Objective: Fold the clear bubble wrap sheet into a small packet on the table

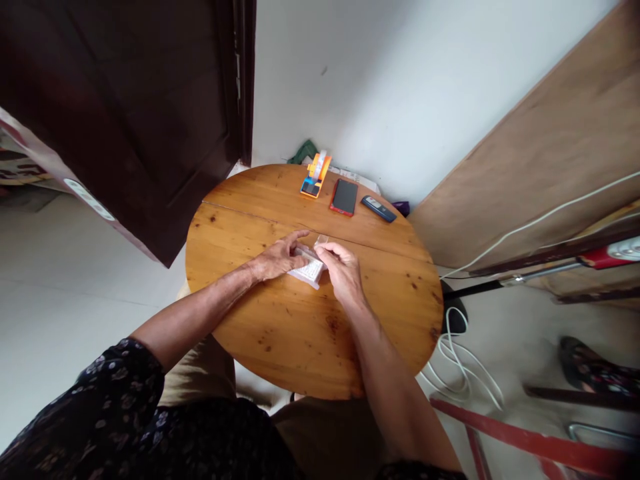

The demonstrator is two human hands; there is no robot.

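Note:
A small white box lies on the round wooden table, near its middle. My left hand rests on the box's left end, fingers stretched over it with the index finger pointing right. My right hand is closed at the box's right end, its fingers pinching a piece of clear plastic wrap that sticks up from the box. Both forearms reach in from the near edge.
At the table's far edge lie an orange packet, a red-edged phone and a dark handset. A dark door stands left, a wooden board leans right, white cable coils on the floor.

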